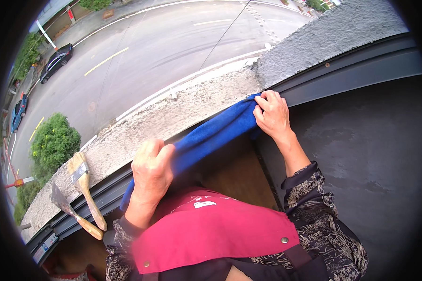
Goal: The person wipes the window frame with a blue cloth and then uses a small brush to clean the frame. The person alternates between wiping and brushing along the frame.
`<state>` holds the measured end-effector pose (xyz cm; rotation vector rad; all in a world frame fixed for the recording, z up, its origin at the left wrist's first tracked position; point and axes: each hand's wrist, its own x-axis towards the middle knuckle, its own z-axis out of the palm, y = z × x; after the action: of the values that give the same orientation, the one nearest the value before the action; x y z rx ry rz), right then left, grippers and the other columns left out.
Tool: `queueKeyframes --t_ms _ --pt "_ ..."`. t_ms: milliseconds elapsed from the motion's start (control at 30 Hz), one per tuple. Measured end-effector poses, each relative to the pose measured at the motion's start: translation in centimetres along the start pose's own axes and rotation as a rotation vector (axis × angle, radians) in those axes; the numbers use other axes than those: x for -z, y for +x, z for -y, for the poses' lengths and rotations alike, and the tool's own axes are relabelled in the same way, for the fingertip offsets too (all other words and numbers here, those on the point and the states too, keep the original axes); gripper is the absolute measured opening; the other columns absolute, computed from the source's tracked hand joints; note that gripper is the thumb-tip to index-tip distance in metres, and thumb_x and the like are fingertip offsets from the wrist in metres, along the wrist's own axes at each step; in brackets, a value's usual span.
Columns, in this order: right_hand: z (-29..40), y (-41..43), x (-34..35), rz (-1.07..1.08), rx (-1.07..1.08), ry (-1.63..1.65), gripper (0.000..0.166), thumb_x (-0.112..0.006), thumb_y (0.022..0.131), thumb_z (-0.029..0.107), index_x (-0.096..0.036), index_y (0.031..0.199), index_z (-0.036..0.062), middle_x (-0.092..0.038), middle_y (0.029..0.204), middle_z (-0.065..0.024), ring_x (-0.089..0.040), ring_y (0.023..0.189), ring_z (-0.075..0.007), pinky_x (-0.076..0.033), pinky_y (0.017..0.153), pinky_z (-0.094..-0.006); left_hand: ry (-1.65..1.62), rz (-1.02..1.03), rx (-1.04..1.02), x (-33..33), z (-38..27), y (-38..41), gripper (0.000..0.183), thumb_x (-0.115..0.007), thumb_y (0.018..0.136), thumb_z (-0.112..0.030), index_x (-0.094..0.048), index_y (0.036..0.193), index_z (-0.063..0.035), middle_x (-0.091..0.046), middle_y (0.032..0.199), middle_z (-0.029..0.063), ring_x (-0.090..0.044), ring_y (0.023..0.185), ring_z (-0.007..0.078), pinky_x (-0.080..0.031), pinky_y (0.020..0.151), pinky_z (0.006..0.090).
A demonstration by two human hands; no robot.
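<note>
A blue cloth is stretched along the dark metal window frame, between my two hands. My left hand, slightly blurred, grips its near-left part, and a bit of the cloth hangs below that wrist. At the other end, my right hand pinches the cloth against the frame, close to where the rough grey wall begins. Left of my left hand, a wooden-handled paintbrush and a putty knife with a wooden handle lie side by side across the sill and frame.
Outside the frame runs a rough concrete ledge, with a street and parked cars far below. A rough grey wall rises at upper right. A dark panel stands to my right. I wear a red apron.
</note>
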<state>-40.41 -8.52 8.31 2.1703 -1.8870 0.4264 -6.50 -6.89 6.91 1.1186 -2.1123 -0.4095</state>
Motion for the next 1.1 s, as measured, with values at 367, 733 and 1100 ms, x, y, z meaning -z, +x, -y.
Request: queueKeyframes --t_ms 367,733,1100 --pt "0.1 -0.1 -1.8 -0.244 -0.057 0.252 0.012 -0.065 0.074 -0.001 -0.068 0.085 0.0042 -0.066 0.09 -0.0095 -0.064 0.087 -0.0284 -0.053 0.077 -0.0366 0.008 -0.018 -0.053 -0.7 -0.5 0.7 0.017 -0.057 0.067 0.005 -0.059 0.08 -0.006 -0.05 0.078 0.01 -0.054 0.073 0.029 -0.046 0.061 0.0391" --pt "-0.9 0.3 -1.7 -0.109 0.004 0.139 0.019 -0.065 0.073 0.001 -0.071 0.089 0.0071 -0.06 0.095 -0.0107 -0.06 0.09 -0.0299 -0.051 0.076 -0.0371 0.003 0.014 -0.03 -0.6 -0.4 0.7 0.021 -0.062 0.067 0.008 -0.063 0.083 -0.0051 -0.053 0.08 0.01 -0.056 0.073 0.0289 -0.045 0.062 0.0376" --pt "0.6 -2.7 -0.4 -0.183 -0.192 -0.02 0.02 -0.07 0.077 0.008 -0.067 0.097 0.0055 -0.064 0.091 -0.0107 -0.062 0.087 -0.0302 -0.052 0.074 -0.0387 -0.015 0.013 -0.006 -0.7 -0.1 0.7 0.021 -0.062 0.067 0.008 -0.063 0.083 -0.0054 -0.054 0.08 0.01 -0.057 0.074 0.0293 -0.045 0.062 0.0378"
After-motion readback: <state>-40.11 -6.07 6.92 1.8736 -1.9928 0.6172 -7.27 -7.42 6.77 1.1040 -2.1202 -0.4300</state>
